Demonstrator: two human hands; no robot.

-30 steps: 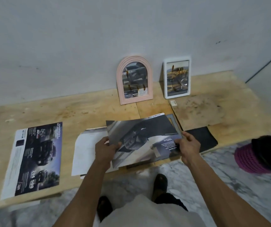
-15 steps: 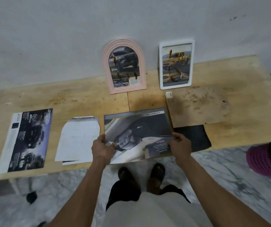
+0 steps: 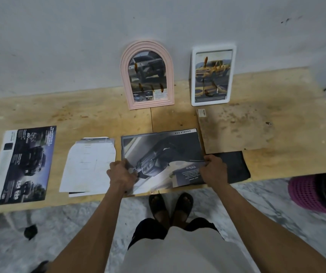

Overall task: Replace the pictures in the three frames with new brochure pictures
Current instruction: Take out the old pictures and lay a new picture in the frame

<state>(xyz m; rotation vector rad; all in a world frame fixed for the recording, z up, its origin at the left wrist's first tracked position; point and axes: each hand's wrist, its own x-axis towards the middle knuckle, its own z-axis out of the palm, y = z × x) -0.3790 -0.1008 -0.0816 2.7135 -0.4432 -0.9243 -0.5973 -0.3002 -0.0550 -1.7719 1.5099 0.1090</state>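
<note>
A dark car brochure page [image 3: 164,154] lies flat at the front edge of the wooden table [image 3: 99,117]. My left hand [image 3: 121,173] pinches its near left edge and my right hand [image 3: 214,170] grips its near right edge. A pink arched frame [image 3: 147,75] and a white rectangular frame [image 3: 212,75] lean upright against the wall, each holding a car picture. A black sheet [image 3: 235,166] pokes out from under the page on the right. A third frame is not visible.
A brochure sheet [image 3: 26,164] lies at the left, and white cut paper sheets [image 3: 88,164] lie beside my left hand. A brown board [image 3: 235,129] rests at the right. A pink basket [image 3: 314,194] stands on the marble floor at the right edge.
The brochure page has come down from a raised tilt to lie flat on the table, both hands still on its edges. The camera has moved back and looks more steeply down.
</note>
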